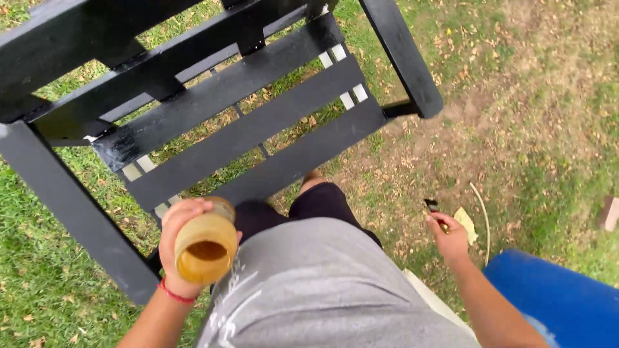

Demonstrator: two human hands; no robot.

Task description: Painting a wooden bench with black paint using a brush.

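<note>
A black slatted chair [238, 122] is seen from above, standing on grass [548, 96] strewn with dry leaves. Most of its frame and slats are coated in black, and one slat shines as if wet. Pale unpainted patches are left at the slat ends, on the right [342, 77] and on the left [138, 169]; so the painting is judged mostly done, with these ends and perhaps hidden undersides left.

A jar [206, 241] with a yellowish, clouded wall is held in the left hand [177, 248], whose fingers are wrapped closed around its side. It is tilted with its open mouth towards the camera, and a brownish liquid is seen inside. It is held low, just in front of the chair's front edge.

A brush [433, 209] with a dark tip is held in the right hand [448, 235], out to the side and well apart from the chair; the fingers are closed on its handle, most of which is hidden.

A grey shirt and dark shorts fill the lower middle. A blue object [561, 296] lies at the lower right, a yellowish scrap [465, 222] and a thin curved stick [483, 216] lie on the ground beyond the right hand, and a brick-like piece [609, 212] is cut by the right edge.
</note>
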